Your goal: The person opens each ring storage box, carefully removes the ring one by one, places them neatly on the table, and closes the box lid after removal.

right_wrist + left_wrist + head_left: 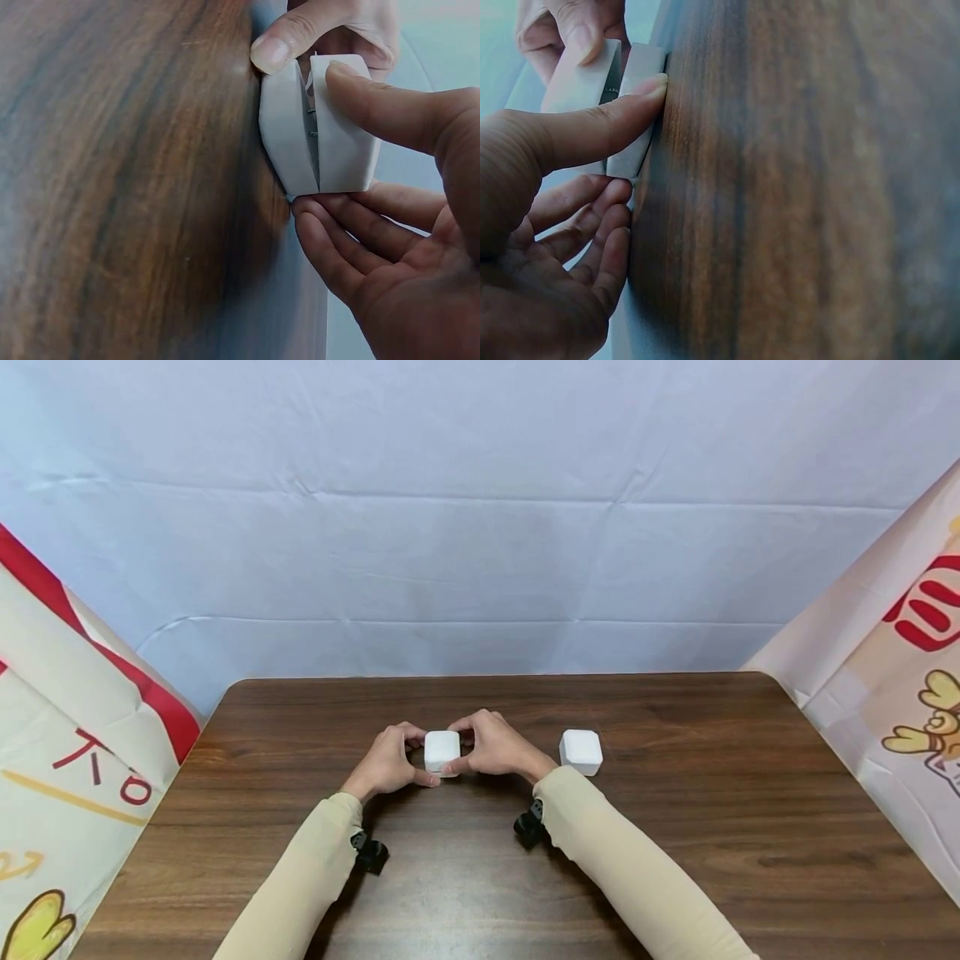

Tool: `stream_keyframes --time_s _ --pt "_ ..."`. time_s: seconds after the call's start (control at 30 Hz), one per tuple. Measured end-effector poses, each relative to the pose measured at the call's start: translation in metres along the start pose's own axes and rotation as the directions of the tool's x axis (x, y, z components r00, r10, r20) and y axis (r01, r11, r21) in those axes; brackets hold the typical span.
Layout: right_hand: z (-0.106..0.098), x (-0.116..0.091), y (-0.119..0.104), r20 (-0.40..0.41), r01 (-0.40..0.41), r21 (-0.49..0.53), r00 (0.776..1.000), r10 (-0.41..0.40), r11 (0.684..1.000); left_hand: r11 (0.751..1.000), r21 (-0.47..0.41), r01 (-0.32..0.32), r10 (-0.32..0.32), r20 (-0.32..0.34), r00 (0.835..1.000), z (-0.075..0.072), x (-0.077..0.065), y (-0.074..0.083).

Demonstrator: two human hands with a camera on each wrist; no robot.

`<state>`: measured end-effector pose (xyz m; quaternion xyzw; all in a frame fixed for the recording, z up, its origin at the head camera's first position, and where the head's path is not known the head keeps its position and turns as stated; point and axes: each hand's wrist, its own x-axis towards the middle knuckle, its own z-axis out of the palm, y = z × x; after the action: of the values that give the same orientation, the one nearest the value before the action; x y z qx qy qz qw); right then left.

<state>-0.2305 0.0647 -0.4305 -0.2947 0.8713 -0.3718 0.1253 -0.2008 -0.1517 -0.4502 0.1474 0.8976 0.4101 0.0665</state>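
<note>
A small white box [442, 745] with rounded corners sits on the brown table between both hands. Its lower half [285, 127] and upper half [345, 161] stand slightly apart along one side; small metal pins show in the wedge-shaped gap in the right wrist view. The left hand [388, 762] grips the lower half, thumb at the near side and fingers behind. From the other side the right hand [495, 745] pinches the upper half between thumb and fingers. A second white box [581, 752], similar in shape and closed, lies right of the right hand.
The wood-grain table [675, 827] runs back to a pale hanging sheet [480, 543]. Printed cloths hang at the left [82, 760] and right [900, 693]. Small black cameras are strapped to the left wrist [371, 853] and right wrist [529, 828].
</note>
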Motion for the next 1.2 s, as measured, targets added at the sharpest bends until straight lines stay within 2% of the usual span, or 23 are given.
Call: stream_keyframes --time_s 0.23,0.53,0.7,1.2 --pt "-0.003 0.004 -0.002 0.017 -0.06 0.04 0.998 0.059 0.997 1.0 0.005 -0.003 0.003 0.0 1.0 0.001 0.0 0.0" --pt "-0.009 0.007 -0.003 0.061 -0.076 0.129 0.996 0.069 0.989 1.0 0.008 0.001 -0.001 -0.006 1.0 0.0 -0.001 0.002" --pt "-0.012 0.01 -0.004 0.101 -0.115 0.192 0.99 0.097 0.975 1.0 0.008 -0.001 0.001 -0.005 1.0 0.0 -0.001 0.002" --pt "-0.021 0.018 -0.008 0.165 -0.241 0.212 0.964 0.208 0.947 1.0 0.022 0.0 0.0 -0.008 1.0 0.0 -0.001 0.002"
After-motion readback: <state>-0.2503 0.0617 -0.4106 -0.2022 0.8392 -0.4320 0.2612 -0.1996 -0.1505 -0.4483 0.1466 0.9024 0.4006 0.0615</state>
